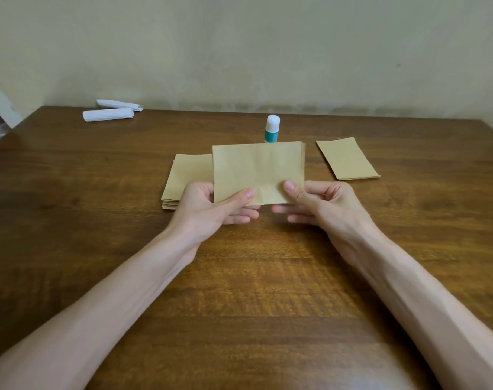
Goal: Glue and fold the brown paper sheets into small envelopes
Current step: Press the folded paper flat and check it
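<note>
I hold a brown paper sheet (258,170) upright above the table, its face toward me with a small crease near its bottom edge. My left hand (211,205) pinches its lower left edge, thumb in front and fingers behind. My right hand (318,202) pinches its lower right edge the same way. Behind it on the left lies a stack of brown sheets (183,178), partly hidden by the held sheet. A small pile of folded brown envelopes (348,159) lies to the right. A glue stick (272,129) with a white cap and teal body stands upright behind the sheet.
The wooden table (253,291) reaches to a pale wall at the back. Two white rolled paper pieces (110,111) lie at the far left corner. The table's left edge slants away at the far left.
</note>
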